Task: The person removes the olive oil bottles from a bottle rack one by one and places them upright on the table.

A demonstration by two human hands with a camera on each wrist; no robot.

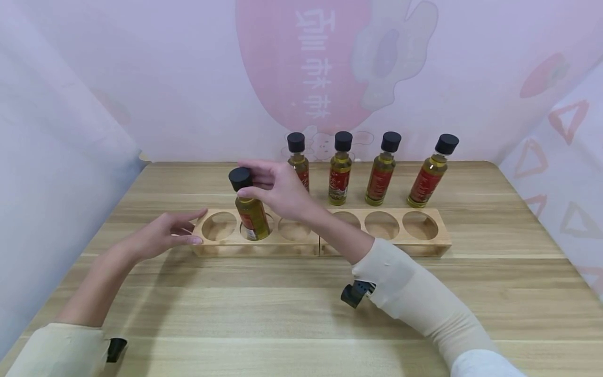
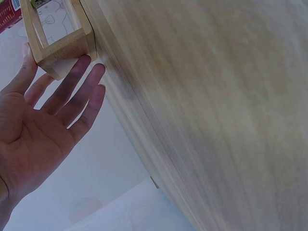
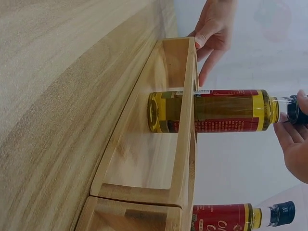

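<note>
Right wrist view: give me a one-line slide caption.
Right hand holds an oil bottle by its cap, lowered into the wooden rack.

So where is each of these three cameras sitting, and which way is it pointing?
Head: worn on the head, looking forward and down at the table, the wooden rack, five bottles and both forearms.
Left wrist: on the left wrist, looking along the palm; the left hand touches the rack's end with straight fingers.
Right wrist: on the right wrist, turned sideways; the right hand pinches the cap of the bottle standing in the rack.
Shared: the right-wrist and head views both show that bottle, the rack and the left hand.
</note>
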